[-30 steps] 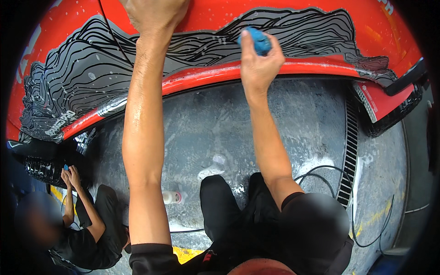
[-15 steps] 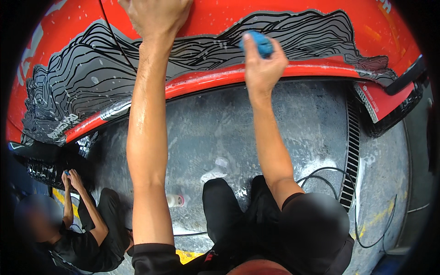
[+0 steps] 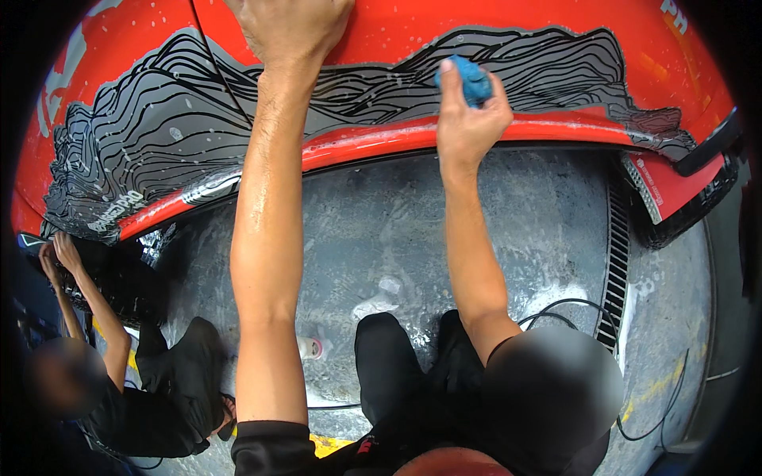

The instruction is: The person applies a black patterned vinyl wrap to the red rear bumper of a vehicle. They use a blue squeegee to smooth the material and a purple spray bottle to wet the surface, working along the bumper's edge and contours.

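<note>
Blue cloth [image 3: 474,79] bunched, no clear axis, clamped in right hand [image 3: 468,119] against car panel [image 3: 444,32].

The left hand [image 3: 290,28] rests flat on the red car body panel [image 3: 508,24], left of the right hand [image 3: 468,119], which presses a blue cloth [image 3: 474,79] against it; wet concrete floor [image 3: 381,230] lies below both.

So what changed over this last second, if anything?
The right hand slid the blue sponge slightly up and right along the car's grey-and-black graphic, still gripping it. The left hand stayed pressed flat on the red panel. The crouching co-worker stayed at the wheel.
</note>
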The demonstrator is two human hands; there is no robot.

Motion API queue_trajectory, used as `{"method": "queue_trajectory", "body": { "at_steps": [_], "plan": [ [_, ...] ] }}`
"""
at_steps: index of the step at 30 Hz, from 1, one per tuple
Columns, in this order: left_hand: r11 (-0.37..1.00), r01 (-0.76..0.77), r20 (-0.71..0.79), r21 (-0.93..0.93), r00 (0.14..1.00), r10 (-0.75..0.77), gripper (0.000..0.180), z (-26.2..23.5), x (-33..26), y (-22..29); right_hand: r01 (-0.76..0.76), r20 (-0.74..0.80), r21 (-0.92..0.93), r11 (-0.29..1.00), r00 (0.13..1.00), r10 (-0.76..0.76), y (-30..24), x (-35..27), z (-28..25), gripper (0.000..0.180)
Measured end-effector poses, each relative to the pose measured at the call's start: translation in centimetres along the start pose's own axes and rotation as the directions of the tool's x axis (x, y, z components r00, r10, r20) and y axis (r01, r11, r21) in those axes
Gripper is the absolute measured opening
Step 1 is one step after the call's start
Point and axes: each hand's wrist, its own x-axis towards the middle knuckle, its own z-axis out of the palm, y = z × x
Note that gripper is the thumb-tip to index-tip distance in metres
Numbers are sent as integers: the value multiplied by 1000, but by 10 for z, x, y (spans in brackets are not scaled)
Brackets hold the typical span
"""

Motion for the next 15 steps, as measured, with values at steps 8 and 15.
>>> {"method": "queue_trajectory", "body": {
  "at_steps": [8,15],
  "plan": [
    [1000,-3,-9,-6,1000,3,49,5,0,1,-61,-34,68,996,997,64,7,-1,0,21],
    [1000,2,4,-4,1000,-2,49,2,0,3,-29,-21,-21,999,999,29,16,-6,-5,24]
  ]
}}
